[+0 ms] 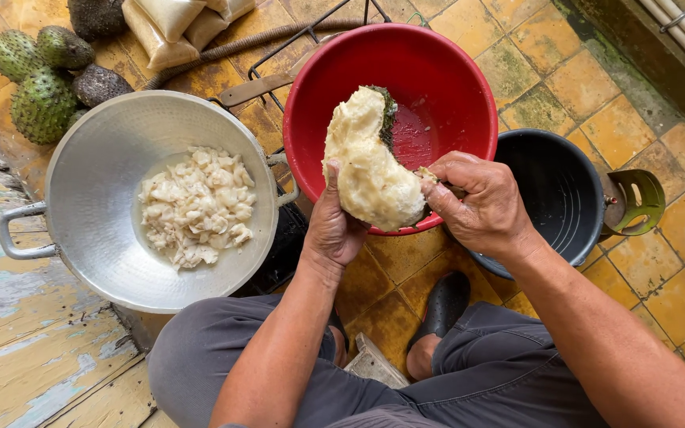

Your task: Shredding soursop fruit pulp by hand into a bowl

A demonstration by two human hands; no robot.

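1. a dented metal pan (97,150) is sitting left on the tiled floor (572,87), holding white fruit shreds (197,204).
2. a glossy red plastic basin (445,71) is lying beside it, a dark pot (560,190) partly hidden at its right.
3. the left hand (333,226) is cupping a peeled, fibrous cream fruit (366,170) over the basin's near rim, fingers wrapped beneath.
4. the right hand (477,202) is pinching the fruit's edge; whatever it is gripping is hard to make out.
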